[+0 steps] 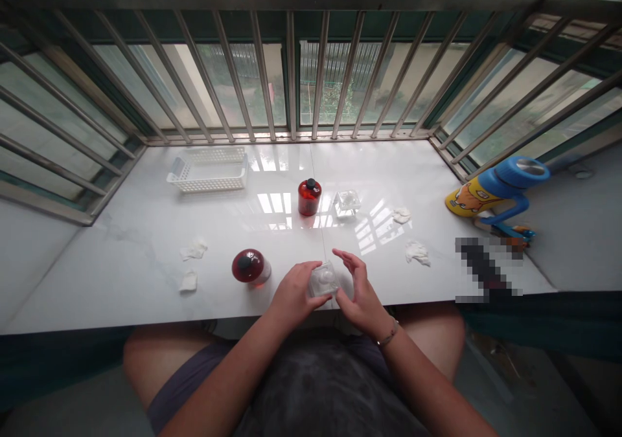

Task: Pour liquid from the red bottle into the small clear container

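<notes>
A small clear square container (324, 280) with a round hollow in its top is near the table's front edge. My left hand (297, 289) is closed on its left side, thumb along the near edge. On its other side my right hand (358, 292) has its fingers raised and apart, the thumb close to the container's right corner; whether it touches cannot be told. Left of my hands stands a dark red bottle (251, 267) with a black cap. A second red bottle (310, 197) and another clear square container (348, 201) are farther back.
A white perforated basket (208, 173) sits at the back left. Crumpled white tissues (418, 253) lie on both sides of the white tabletop (131, 268). At the right stands a blue and yellow flask (486, 191), near a blurred-out dark object (486, 268). Metal window bars close the far side.
</notes>
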`<state>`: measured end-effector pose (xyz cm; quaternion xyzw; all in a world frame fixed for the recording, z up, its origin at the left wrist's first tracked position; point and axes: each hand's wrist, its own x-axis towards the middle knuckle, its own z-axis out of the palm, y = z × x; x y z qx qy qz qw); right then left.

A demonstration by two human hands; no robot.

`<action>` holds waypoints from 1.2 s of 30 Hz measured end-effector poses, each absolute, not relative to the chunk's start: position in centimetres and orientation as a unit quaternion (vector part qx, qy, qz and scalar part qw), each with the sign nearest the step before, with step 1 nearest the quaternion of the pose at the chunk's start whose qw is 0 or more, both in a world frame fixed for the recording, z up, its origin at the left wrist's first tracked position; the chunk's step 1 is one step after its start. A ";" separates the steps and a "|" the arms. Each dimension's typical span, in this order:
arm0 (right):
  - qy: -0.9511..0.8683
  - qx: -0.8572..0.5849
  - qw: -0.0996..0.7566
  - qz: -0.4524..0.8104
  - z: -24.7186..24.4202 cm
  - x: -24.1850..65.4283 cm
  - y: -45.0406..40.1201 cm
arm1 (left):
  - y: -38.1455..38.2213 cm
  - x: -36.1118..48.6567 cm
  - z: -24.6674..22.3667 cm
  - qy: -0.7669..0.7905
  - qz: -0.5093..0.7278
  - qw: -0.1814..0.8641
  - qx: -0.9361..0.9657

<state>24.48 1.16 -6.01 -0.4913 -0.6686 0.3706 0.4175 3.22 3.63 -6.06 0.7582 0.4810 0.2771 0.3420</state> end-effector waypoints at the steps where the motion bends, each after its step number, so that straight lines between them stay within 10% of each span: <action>1: -0.672 -0.492 0.418 0.363 -6.1 24.4 1.1 | 3.6 3.2 -6.1 0.481 0.277 0.342 0.758; 36: -0.659 -0.468 0.510 0.294 -3.0 25.1 0.3 | 2.8 3.2 -7.5 0.467 0.275 0.250 0.802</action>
